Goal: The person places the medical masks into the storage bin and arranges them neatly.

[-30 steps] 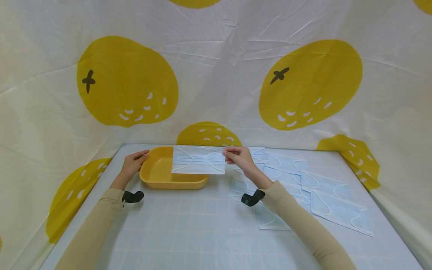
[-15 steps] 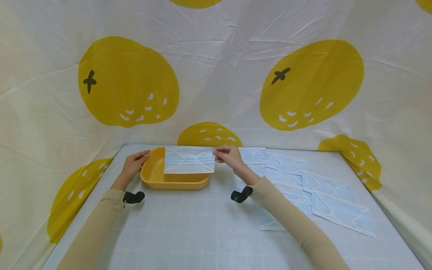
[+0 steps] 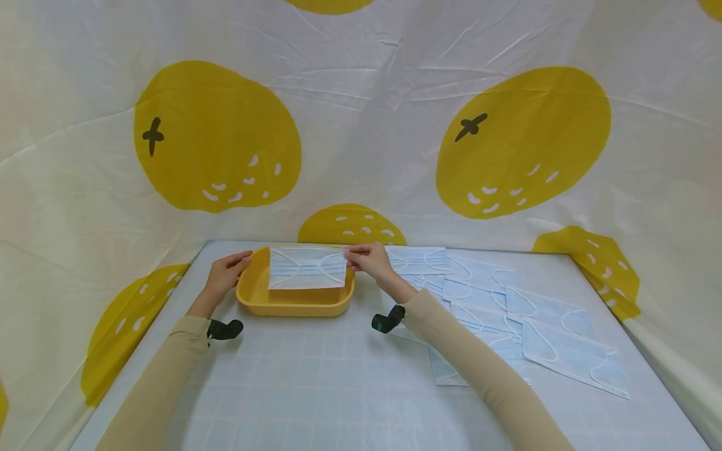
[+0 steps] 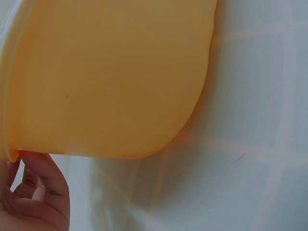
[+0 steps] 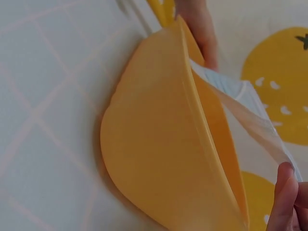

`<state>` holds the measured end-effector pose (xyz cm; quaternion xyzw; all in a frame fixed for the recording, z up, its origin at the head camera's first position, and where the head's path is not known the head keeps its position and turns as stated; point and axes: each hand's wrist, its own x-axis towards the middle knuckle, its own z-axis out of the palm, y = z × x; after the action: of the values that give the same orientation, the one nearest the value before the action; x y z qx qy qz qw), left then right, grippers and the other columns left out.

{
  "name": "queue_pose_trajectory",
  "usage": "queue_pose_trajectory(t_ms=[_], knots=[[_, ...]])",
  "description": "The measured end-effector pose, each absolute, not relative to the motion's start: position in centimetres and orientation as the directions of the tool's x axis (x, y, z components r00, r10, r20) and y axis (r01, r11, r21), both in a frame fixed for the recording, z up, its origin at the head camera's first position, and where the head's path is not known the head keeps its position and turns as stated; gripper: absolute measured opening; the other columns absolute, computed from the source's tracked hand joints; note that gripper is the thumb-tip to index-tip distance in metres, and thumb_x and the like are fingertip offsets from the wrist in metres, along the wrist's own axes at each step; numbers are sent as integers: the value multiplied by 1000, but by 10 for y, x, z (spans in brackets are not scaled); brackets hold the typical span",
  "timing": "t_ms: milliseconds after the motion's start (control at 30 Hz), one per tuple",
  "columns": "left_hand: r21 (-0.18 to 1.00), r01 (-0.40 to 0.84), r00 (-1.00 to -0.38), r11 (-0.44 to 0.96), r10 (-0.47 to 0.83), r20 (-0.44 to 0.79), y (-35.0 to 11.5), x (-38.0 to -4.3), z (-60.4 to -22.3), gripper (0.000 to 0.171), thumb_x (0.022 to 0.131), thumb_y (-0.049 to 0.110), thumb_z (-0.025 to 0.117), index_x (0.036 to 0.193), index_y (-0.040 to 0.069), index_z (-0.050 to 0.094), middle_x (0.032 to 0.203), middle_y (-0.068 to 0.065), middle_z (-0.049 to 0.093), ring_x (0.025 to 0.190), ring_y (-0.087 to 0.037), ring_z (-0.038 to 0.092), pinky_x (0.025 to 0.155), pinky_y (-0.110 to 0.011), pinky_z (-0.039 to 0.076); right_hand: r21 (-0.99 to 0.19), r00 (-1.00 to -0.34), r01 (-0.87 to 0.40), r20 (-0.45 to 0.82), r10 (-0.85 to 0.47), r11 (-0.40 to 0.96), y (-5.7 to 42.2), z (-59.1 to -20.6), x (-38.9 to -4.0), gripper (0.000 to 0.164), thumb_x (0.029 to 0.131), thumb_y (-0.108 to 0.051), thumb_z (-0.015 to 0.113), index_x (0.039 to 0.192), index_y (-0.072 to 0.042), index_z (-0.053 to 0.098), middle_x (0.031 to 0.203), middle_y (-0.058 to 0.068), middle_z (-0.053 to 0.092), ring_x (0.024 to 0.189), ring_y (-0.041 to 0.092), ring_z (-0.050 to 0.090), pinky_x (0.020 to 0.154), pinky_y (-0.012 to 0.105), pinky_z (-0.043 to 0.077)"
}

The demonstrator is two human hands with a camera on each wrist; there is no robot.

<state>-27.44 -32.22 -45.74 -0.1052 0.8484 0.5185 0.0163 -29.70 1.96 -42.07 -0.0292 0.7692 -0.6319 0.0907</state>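
Our left hand [image 3: 224, 274] holds the yellow tub [image 3: 299, 310] while our right hand's [image 3: 369, 260] grip pinches the mask [image 3: 307, 269], which has moved left and now sits over the tub, seemingly lined up with its opening.

Bare hands [image 3: 223, 276], long plain beige sleeves [image 3: 153, 381], a small black curved camera [image 3: 227, 329] at each cuff [image 3: 194, 326]

"Where does the head view look from?"
"High up, forward and down across the desk [image 3: 310, 382] to the printed cloth [image 3: 366, 138]."
"And the wrists?"
"Both close and low at the yellow tray [image 3: 299, 310], whose outer wall all three share; the right's faces the left hand [image 5: 199, 31]."
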Motion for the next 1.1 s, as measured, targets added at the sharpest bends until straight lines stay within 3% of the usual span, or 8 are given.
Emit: queue_pose_trajectory(t_ms=[500, 833, 1100], knots=[[880, -195, -977, 433, -161, -138, -322, -274, -458, 54, 101, 41, 42, 146, 12, 42, 144, -19, 46, 110, -22, 53, 72, -10, 50, -972, -979, 60, -102, -175, 226, 4, -425, -299, 24, 91, -14, 66, 110, 1, 70, 90, 15, 72, 63, 8, 64, 65, 20, 56], [881, -189, -979, 433, -158, -132, -321, -273, -457, 54, 101, 40, 43, 145, 9, 42, 142, -20, 47, 93, -5, 53, 70, -11, 50, -974, -976, 66, -108, -190, 215, -3, -427, -297, 23, 90, -12, 67, 109, 2, 70, 89, 16, 72, 62, 8, 63, 64, 20, 56], [876, -190, -978, 442, -158, -133, -320, -273, -455, 53, 101, 39, 43, 145, 9, 42, 140, -20, 47, 93, -6, 52, 69, -11, 50, -971, -979, 26, -73, -189, 237, -7, -430, -296, 22, 89, -11, 68, 106, 2, 71, 91, 17, 72, 62, 10, 65, 65, 22, 57]])
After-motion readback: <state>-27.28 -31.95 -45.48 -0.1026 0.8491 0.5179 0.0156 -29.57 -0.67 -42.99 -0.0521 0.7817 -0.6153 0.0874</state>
